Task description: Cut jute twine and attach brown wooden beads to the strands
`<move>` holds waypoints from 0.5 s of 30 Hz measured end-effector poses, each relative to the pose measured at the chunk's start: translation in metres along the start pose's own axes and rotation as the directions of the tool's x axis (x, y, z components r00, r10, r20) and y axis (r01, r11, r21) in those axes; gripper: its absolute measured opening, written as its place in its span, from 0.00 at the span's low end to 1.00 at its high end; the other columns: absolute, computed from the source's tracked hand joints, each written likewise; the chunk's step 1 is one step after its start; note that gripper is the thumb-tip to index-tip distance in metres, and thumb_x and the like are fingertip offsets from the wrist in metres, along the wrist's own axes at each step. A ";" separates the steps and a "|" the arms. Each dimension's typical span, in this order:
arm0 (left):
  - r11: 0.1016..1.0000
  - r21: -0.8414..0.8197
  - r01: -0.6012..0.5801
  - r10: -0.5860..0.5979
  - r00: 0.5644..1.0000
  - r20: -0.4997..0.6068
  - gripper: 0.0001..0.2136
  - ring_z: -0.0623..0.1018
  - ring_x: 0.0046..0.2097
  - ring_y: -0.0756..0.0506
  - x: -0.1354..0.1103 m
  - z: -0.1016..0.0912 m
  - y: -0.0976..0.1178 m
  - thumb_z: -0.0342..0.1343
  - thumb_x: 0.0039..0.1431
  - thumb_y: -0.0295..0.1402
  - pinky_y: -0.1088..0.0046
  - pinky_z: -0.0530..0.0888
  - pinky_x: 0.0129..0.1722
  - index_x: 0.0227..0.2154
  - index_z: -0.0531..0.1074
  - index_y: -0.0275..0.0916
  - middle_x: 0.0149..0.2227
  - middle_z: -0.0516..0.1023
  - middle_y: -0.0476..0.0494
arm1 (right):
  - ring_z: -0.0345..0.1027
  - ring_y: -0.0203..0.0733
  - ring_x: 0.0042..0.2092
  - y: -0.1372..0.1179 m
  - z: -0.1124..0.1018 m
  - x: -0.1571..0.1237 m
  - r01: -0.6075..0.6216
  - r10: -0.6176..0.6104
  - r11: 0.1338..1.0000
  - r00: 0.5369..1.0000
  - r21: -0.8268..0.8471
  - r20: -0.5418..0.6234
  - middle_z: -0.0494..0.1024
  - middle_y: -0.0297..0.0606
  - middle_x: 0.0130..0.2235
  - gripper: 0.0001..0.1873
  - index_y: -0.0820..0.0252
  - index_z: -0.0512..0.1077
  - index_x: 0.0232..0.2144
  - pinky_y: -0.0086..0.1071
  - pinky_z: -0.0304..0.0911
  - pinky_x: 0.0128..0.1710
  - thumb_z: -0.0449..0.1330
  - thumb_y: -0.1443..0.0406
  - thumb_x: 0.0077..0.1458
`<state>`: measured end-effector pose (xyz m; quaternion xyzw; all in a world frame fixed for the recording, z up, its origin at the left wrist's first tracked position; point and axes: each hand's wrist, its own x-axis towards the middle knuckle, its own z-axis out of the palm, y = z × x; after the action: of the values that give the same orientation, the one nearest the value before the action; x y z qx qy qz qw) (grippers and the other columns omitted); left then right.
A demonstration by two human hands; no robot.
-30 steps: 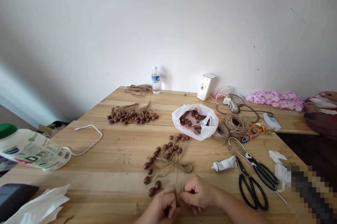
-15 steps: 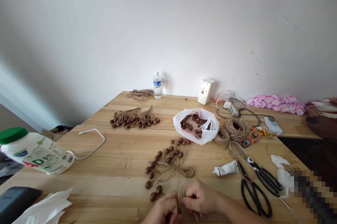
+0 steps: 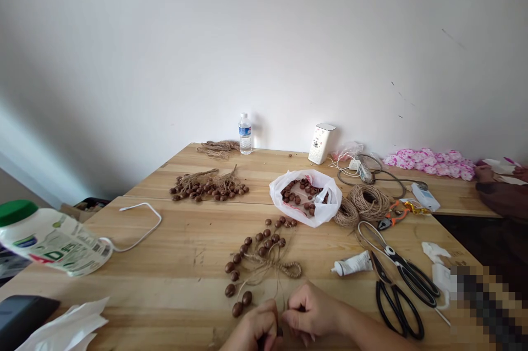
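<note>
A pale wall backs the wooden table. The left hand curls closed on a small dark piece; the right hand is curled too, its grip hidden. From them, beaded twine lies at eleven o'clock, a white bag at twelve.

Glossy beads, rough twine ball, smooth wooden table
</note>
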<state>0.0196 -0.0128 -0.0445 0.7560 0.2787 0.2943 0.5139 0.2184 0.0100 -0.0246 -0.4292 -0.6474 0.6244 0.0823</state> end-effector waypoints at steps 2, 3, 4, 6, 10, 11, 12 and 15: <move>1.000 0.002 0.000 0.000 1.000 -0.004 0.17 0.63 0.29 0.51 0.000 0.000 0.001 0.51 0.58 0.32 0.76 0.59 0.27 0.18 0.50 0.39 0.26 0.59 0.49 | 0.58 0.26 0.15 0.000 0.000 0.000 0.003 -0.003 1.000 1.000 0.003 -0.002 0.65 0.29 0.16 0.22 0.63 0.63 0.16 0.18 0.48 0.11 0.57 0.55 0.54; 1.000 0.004 0.002 -0.002 1.000 -0.003 0.17 0.64 0.29 0.51 0.000 0.001 0.001 0.51 0.58 0.31 0.76 0.59 0.28 0.18 0.50 0.40 0.26 0.59 0.49 | 0.58 0.26 0.15 0.000 0.000 0.000 0.004 -0.004 1.000 1.000 0.001 -0.004 0.65 0.29 0.16 0.22 0.63 0.63 0.16 0.18 0.48 0.11 0.57 0.55 0.54; 1.000 0.006 0.003 -0.003 1.000 0.001 0.17 0.64 0.29 0.51 0.000 0.001 0.001 0.51 0.58 0.31 0.76 0.59 0.28 0.18 0.50 0.40 0.26 0.60 0.49 | 0.58 0.26 0.15 0.000 0.000 0.000 0.006 -0.006 1.000 1.000 -0.005 -0.004 0.65 0.28 0.16 0.22 0.63 0.63 0.16 0.18 0.48 0.11 0.57 0.55 0.53; 1.000 0.009 0.004 -0.004 1.000 -0.001 0.16 0.64 0.29 0.51 -0.001 0.001 0.000 0.51 0.57 0.29 0.76 0.60 0.28 0.18 0.50 0.40 0.26 0.60 0.49 | 0.58 0.26 0.15 0.000 0.000 0.000 0.012 -0.012 1.000 1.000 -0.017 -0.004 0.65 0.28 0.15 0.23 0.63 0.63 0.16 0.18 0.48 0.11 0.57 0.54 0.53; 1.000 0.019 0.015 -0.014 0.999 -0.051 0.15 0.64 0.30 0.51 -0.003 0.002 -0.001 0.51 0.55 0.26 0.76 0.60 0.29 0.19 0.50 0.40 0.27 0.61 0.48 | 0.58 0.25 0.15 -0.001 0.000 -0.001 0.036 -0.036 0.999 0.999 -0.007 0.001 0.65 0.28 0.15 0.25 0.64 0.64 0.16 0.17 0.47 0.12 0.56 0.51 0.54; 1.000 0.023 0.015 -0.013 0.998 -0.062 0.15 0.64 0.30 0.51 -0.003 0.002 -0.001 0.51 0.55 0.26 0.76 0.61 0.29 0.19 0.50 0.40 0.27 0.61 0.48 | 0.58 0.25 0.15 -0.001 0.000 -0.001 0.040 -0.040 0.999 0.999 -0.001 -0.001 0.65 0.29 0.15 0.25 0.64 0.64 0.16 0.17 0.47 0.12 0.56 0.50 0.54; 1.000 0.025 0.011 -0.009 0.998 -0.068 0.15 0.64 0.30 0.51 -0.004 0.002 -0.001 0.50 0.55 0.25 0.76 0.61 0.29 0.19 0.51 0.40 0.27 0.61 0.48 | 0.58 0.25 0.15 -0.001 0.000 -0.001 0.040 -0.040 0.999 0.999 0.003 -0.004 0.65 0.29 0.16 0.25 0.64 0.64 0.16 0.17 0.47 0.12 0.56 0.50 0.54; 0.999 0.039 0.000 0.003 0.997 -0.075 0.14 0.65 0.30 0.51 -0.005 0.003 -0.001 0.50 0.54 0.23 0.76 0.61 0.30 0.19 0.51 0.40 0.27 0.62 0.48 | 0.59 0.26 0.15 0.000 0.002 -0.001 0.030 -0.029 0.999 0.999 0.012 -0.025 0.65 0.29 0.16 0.25 0.64 0.64 0.16 0.17 0.48 0.11 0.57 0.50 0.53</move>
<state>0.0184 -0.0176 -0.0465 0.7546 0.3028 0.3174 0.4880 0.2176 0.0080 -0.0251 -0.4270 -0.6487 0.6216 0.1023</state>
